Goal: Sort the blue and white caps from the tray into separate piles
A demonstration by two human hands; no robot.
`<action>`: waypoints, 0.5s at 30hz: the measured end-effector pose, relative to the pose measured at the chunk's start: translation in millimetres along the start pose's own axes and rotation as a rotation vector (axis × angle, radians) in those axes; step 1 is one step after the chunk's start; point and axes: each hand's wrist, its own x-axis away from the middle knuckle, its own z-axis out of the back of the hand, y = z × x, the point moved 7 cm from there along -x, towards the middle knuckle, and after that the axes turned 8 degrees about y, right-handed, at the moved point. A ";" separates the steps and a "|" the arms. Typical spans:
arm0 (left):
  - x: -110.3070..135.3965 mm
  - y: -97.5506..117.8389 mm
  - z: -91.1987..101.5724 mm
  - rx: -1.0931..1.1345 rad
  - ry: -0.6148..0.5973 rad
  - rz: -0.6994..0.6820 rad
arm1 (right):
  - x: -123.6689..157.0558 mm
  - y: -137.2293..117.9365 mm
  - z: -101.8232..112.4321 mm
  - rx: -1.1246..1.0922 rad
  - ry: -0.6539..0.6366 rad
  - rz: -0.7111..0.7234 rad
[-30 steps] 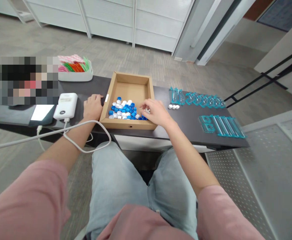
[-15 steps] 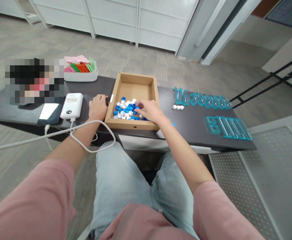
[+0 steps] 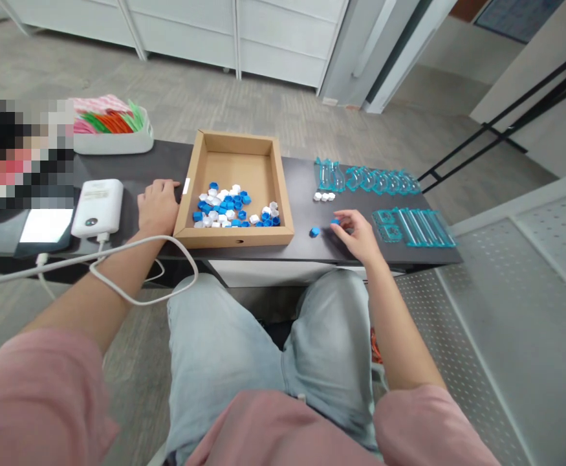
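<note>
Nearest, the person's legs in pale blue denim jeans (image 3: 224, 343) sit before a long dark grey table (image 3: 302, 194), and a loop of thick white cable (image 3: 132, 246) crosses the left forearm. The right hand (image 3: 359, 238) is narrowed at the fingertips, holding a small blue plastic piece (image 3: 335, 222) at the table; whether the piece touches the surface I cannot tell. Just left of it lies a separate blue hexagonal piece (image 3: 315, 232). The left hand (image 3: 158, 208) rests palm down beside the left wall of a shallow brown cardboard box (image 3: 263, 238); how wide its grip is I cannot tell. Inside the box, blue and white hexagonal plastic pieces (image 3: 222, 206) lie heaped toward the near side. Right of the right hand sit clear teal plastic strips (image 3: 425, 226). Farther back, three white pieces (image 3: 324, 197) stand in a row, touching or nearly so, with curved clear teal plastic parts (image 3: 384, 180) beyond them.
</note>
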 end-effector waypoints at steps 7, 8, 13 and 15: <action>-2.4 -3.2 -0.4 -0.026 -0.014 0.023 | 18.1 4.0 -17.5 -0.026 -0.124 0.001; -2.3 -3.1 -0.1 -0.028 -0.017 0.024 | 17.9 3.5 -17.9 -0.040 -0.131 -0.010; -1.6 -2.5 1.7 -0.006 -0.025 0.029 | 19.6 -2.2 -17.5 -0.072 -0.172 -0.058; -1.8 -2.9 2.2 0.000 -0.022 0.041 | 20.1 -5.0 -17.0 -0.093 -0.172 -0.070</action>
